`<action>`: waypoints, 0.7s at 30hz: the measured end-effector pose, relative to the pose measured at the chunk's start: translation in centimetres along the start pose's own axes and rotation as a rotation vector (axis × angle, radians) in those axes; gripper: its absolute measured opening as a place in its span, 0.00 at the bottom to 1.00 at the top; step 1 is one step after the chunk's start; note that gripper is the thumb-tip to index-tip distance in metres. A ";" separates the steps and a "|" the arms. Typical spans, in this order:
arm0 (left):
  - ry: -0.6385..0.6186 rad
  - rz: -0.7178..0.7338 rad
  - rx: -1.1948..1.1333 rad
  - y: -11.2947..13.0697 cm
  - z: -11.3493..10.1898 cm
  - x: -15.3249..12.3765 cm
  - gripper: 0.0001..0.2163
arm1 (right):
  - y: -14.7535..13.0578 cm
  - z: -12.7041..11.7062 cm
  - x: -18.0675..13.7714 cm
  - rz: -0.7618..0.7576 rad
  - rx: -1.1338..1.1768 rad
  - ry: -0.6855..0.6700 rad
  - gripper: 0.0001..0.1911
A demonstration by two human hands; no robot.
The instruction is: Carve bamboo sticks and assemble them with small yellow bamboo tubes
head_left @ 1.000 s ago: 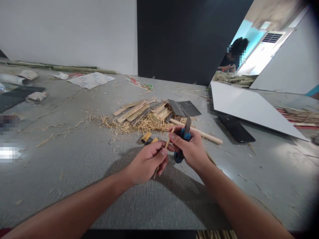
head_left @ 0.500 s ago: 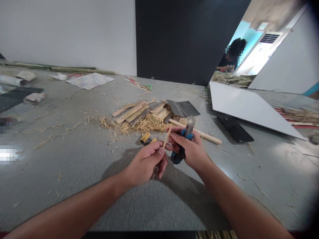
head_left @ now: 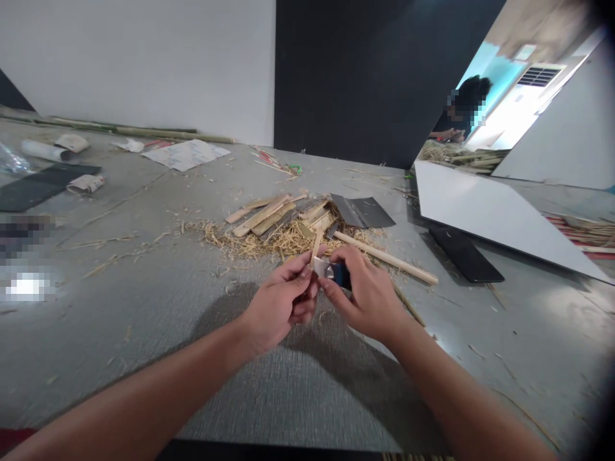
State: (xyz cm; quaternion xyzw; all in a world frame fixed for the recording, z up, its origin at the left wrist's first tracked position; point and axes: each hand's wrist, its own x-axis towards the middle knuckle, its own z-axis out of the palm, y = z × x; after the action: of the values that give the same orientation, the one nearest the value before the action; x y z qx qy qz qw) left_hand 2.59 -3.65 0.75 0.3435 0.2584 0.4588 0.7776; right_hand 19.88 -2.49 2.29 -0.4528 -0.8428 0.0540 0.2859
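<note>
Between thumb and fingers, my left hand [head_left: 283, 298] pinches a thin pale bamboo strip [head_left: 317, 244] that points up and away from me. My right hand [head_left: 369, 294] is closed round a blue and black utility knife [head_left: 341, 274]. Its blade [head_left: 321, 266] points left and meets the strip just above my left thumb. The two hands almost touch over the grey surface. Just beyond them lies a heap of curly shavings [head_left: 278, 237], with several flat bamboo pieces [head_left: 263, 215] on it.
A pale stick [head_left: 389, 257] lies right of the heap, near a black phone [head_left: 466, 254]. A dark folded sheet [head_left: 364, 211] sits behind the shavings. Further right is a white board [head_left: 500, 214]. Patterned paper [head_left: 187, 154] lies far left. A person [head_left: 461, 112] sits at the back right.
My right hand has turned the knife from upright to pointing left, bringing its blade onto the strip. The fingers of my right hand have left the strip's tip. The view has shifted slightly left.
</note>
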 end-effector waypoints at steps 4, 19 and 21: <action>-0.002 -0.016 0.026 0.1 -0.4 0.1 0.08 | 0.2 0.0 0.2 -0.036 -0.124 0.000 0.18; 0.128 0.126 0.483 0.6 -0.1 0.2 0.26 | -0.3 -0.5 0.0 -0.116 -0.210 -0.109 0.14; 0.129 0.148 0.552 0.6 -0.3 0.4 0.26 | -0.3 -0.4 -0.1 -0.105 -0.234 -0.082 0.15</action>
State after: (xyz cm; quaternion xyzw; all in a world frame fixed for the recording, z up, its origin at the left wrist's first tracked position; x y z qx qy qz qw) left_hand 2.26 -3.05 1.01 0.5303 0.3965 0.4476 0.6010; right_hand 19.91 -2.77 2.66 -0.4355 -0.8770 -0.0413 0.1988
